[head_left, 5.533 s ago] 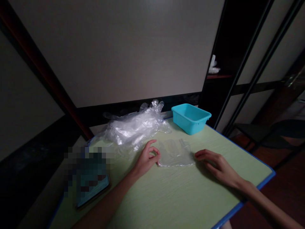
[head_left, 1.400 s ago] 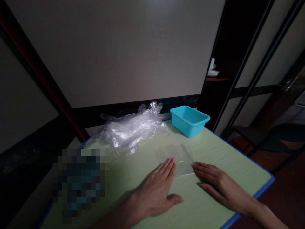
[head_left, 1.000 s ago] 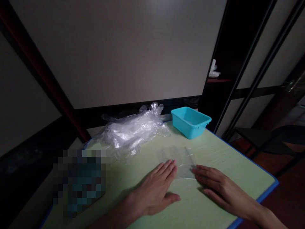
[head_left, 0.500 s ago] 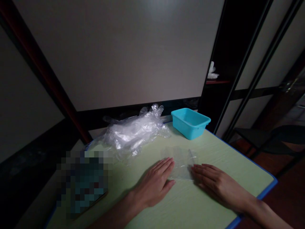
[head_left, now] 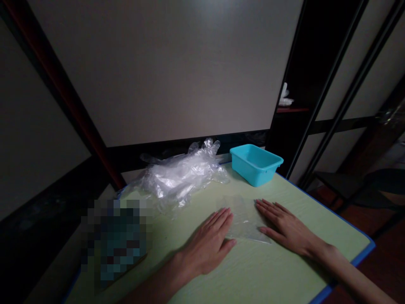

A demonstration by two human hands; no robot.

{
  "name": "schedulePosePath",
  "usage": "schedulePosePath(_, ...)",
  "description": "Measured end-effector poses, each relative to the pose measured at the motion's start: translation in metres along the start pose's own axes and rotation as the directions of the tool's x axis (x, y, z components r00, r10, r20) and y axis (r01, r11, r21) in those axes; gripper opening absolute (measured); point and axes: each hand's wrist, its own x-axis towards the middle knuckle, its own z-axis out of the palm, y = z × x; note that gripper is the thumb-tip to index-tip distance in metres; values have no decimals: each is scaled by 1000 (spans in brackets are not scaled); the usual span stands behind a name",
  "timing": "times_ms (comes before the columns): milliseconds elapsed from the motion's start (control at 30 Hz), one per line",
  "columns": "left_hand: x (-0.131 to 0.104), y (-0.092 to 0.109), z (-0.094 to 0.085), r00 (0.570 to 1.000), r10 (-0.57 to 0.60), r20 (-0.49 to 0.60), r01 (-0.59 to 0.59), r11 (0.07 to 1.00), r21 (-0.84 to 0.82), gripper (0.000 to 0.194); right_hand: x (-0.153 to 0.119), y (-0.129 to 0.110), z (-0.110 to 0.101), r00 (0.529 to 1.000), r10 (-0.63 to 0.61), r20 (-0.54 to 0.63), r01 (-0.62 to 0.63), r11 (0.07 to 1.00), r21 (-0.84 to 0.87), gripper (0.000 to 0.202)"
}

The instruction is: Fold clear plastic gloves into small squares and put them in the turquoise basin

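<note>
A clear plastic disposable glove lies flat on the green table between my hands; its outline is faint. My left hand rests palm down at its left side, fingers stretched out over that edge. On the other side my right hand lies flat, fingers extended and thumb apart, touching the right edge of the plastic. Beyond my left hand a heap of crumpled clear disposable gloves spreads along the back of the table.
A turquoise plastic basin stands at the back right of the blue-edged table. At the left lies a pixelated, unrecognisable object. A pale cabinet door rises right behind the table. A dark chair is off to the right.
My right hand has moved slightly up and right, its fingers and thumb now spread. The plastic's lower right corner now shows, flattened out. My left hand stays beside it.
</note>
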Motion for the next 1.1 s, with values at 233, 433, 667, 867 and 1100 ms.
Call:
schedulePosePath(233,1,0,1,999,-21,29,21,1000,18,56,-3,2,5,998,56,-3,-56,998,2,62)
schedulePosePath(433,0,0,1,997,-46,56,44,998,38,60,-4,3,7,998,55,-10,-55,998,-15,61)
schedulePosePath(667,2,-5,7,982,-189,-12,189,982,4,66,-6,4,9,998,40,-51,-41,999,-21,61)
schedulePosePath(867,4,-8,12,976,-210,-51,209,978,-22,67,-5,3,7,999,37,-31,-38,999,-15,60)
schedulePosePath(1100,4,-8,12,977,-210,-43,211,978,8,67,-6,2,8,997,59,-40,-60,998,-8,61)
